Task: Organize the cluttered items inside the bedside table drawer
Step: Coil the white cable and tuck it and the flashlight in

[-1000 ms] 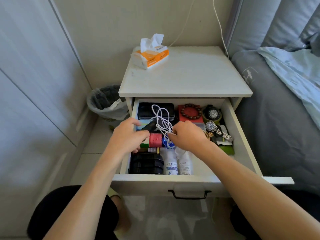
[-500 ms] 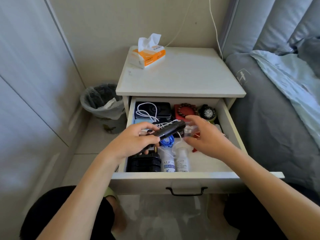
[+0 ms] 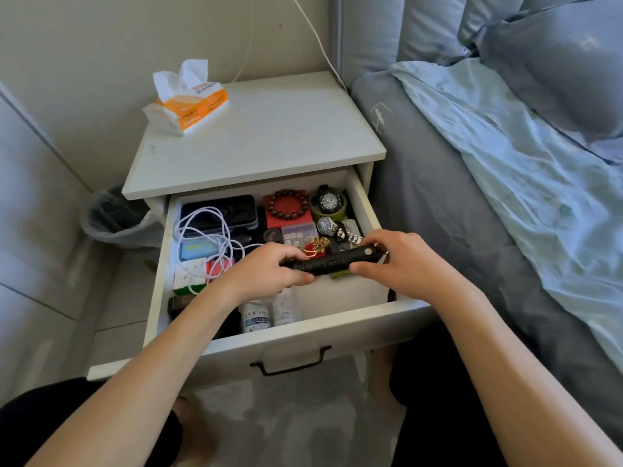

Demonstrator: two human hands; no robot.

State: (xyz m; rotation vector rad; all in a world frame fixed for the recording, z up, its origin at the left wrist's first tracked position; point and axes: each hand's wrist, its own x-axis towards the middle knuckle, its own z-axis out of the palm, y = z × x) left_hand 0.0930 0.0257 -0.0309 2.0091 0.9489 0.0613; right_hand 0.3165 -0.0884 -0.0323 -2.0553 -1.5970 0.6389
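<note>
Two hands on one black flashlight [image 3: 332,262], held level above the open drawer [image 3: 365,210] of the bedside table [image 3: 263,139]. Left hand [image 3: 266,274] curled round the narrow tail end; right hand [image 3: 401,261] pinching the broader head end, thumb beneath and fingers over the top. Long axis set crosswise to the drawer, tail a little lower than head, so that the bare middle of the barrel spanned the gap between the two grips. Directly below that span: a free strip of drawer floor toward the front wall, with a green edge [image 3: 338,274] showing just under the barrel. Beyond the grips, toward the back: a gold trinket [image 3: 318,246], a steel watch [image 3: 328,226], a dark watch [image 3: 328,200] on a green roll, a bead bracelet [image 3: 288,204] on a red box. Off the left grip's outer side: white cable [image 3: 209,237] looped over a black case [image 3: 219,214], a cube puzzle [image 3: 188,276]. Under the left wrist: two white bottles [image 3: 269,313] against the front wall. Judged step: resettling the flashlight. Neither hand plainly the nearer to the free strip; a straight lowering with the axis kept parallel to the front wall likely enough. Likely snag: cable strands close beside the tail end.
</note>
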